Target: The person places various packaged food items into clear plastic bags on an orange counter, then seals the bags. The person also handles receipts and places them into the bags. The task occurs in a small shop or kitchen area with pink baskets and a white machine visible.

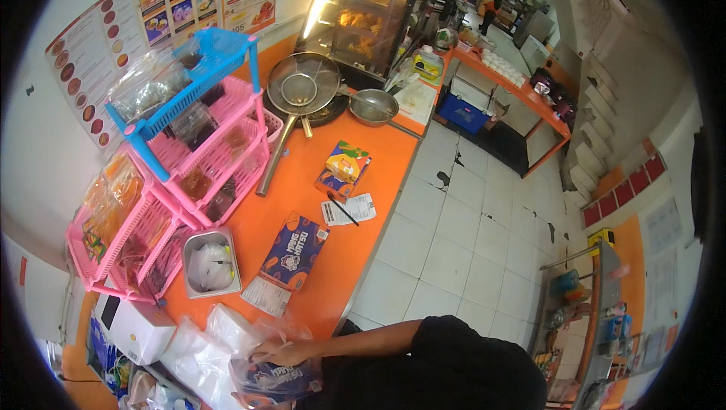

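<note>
My right hand (282,352) reaches in from the black sleeve at the bottom and grips a clear plastic bag (256,379). Inside that bag lies a printed purple-blue cardboard food box (283,383). My left hand is out of view. Beside the bag are white plastic bags (199,360). Above my hand, a second purple-blue box (295,254) rests on the orange counter (363,251), its lower end over a printed paper slip (266,296). Farther up, a smaller box with a yellow and green top (343,170) stands near another slip (363,209) and a black pen (343,209).
Left are pink and blue plastic basket racks (193,166), a steel container (212,262) and a white device (136,328). Strainers (303,82), a steel pan (374,108) and a lit food warmer (354,24) stand at the back. A co-worker (490,14) is far off.
</note>
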`<state>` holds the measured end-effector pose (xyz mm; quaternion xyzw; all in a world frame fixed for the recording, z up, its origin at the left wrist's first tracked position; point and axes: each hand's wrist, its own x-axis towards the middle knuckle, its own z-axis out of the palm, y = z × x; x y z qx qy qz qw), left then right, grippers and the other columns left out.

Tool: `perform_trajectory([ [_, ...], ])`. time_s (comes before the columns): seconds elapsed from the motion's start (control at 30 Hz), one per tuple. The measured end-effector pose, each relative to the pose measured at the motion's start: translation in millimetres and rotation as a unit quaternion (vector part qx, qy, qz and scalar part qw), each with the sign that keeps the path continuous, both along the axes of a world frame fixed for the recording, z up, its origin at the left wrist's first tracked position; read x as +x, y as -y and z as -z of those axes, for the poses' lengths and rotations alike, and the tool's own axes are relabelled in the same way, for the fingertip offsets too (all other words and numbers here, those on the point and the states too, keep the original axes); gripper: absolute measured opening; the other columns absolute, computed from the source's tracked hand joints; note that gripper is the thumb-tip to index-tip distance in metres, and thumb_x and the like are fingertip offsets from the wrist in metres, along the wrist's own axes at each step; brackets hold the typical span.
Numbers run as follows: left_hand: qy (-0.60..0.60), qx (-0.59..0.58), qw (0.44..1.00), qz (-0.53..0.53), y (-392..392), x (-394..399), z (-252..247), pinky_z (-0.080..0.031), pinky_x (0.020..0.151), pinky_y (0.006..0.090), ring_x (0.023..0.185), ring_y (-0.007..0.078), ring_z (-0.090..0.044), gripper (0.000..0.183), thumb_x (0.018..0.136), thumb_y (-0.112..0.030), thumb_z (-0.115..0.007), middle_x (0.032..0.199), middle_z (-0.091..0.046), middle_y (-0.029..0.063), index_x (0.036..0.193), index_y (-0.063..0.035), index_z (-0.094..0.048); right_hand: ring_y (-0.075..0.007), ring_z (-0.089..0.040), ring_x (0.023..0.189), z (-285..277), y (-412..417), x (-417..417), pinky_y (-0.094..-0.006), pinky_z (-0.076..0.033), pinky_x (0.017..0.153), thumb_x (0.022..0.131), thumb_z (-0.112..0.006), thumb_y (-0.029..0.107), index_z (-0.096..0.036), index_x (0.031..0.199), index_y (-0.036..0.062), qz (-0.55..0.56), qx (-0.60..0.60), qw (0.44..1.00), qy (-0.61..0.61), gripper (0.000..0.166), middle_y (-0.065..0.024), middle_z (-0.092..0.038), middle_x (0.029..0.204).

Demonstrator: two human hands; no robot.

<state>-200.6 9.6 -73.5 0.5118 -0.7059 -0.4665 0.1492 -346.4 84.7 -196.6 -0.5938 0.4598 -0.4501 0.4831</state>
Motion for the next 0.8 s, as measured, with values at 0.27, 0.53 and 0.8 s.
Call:
perform_trajectory([
  [0.27, 0.067, 0.050, 0.993, -0.081, -8, 68, 42, -0.040, 0.104, 0.0409, 0.130, 0.0263, -0.047, 0.057, 0.099, -0.046, -0.043, 0.143, -0.048, 0.0142, 0.140, -0.0067, -0.046, -0.0367, -0.060, 0.110, -55, 7, 47, -0.0445, -0.048, 0.090, 0.093, -0.053, 0.028, -0.056, 0.129, 0.0056, -0.191, -0.006, 0.964, -0.183, 0.042, -0.0208, -0.061, 0.123],
  [0.53, -0.249, 0.099, 0.948, -0.171, -59, 113, 15, -0.039, 0.106, 0.0454, 0.131, 0.0263, -0.048, 0.071, 0.089, -0.047, -0.063, 0.140, -0.051, 0.0137, 0.140, -0.0017, -0.045, -0.0438, -0.037, 0.134, -39, -65, 53, -0.0743, -0.019, 0.103, 0.090, -0.051, 0.031, -0.055, 0.135, 0.0174, -0.203, -0.087, 0.889, -0.401, 0.046, -0.0268, -0.040, 0.144],
  [0.8, 0.087, -0.220, 0.933, -0.272, -85, 67, 24, -0.045, 0.069, 0.0381, 0.072, 0.0255, -0.060, 0.025, 0.077, -0.005, -0.072, 0.075, -0.061, 0.0090, 0.100, -0.0041, -0.065, -0.0411, -0.065, 0.096, -185, -17, -25, -0.0505, -0.050, 0.084, 0.090, -0.062, 0.037, -0.061, 0.111, 0.0004, -0.202, 0.139, 0.914, -0.324, 0.042, -0.0224, -0.068, 0.100],
])
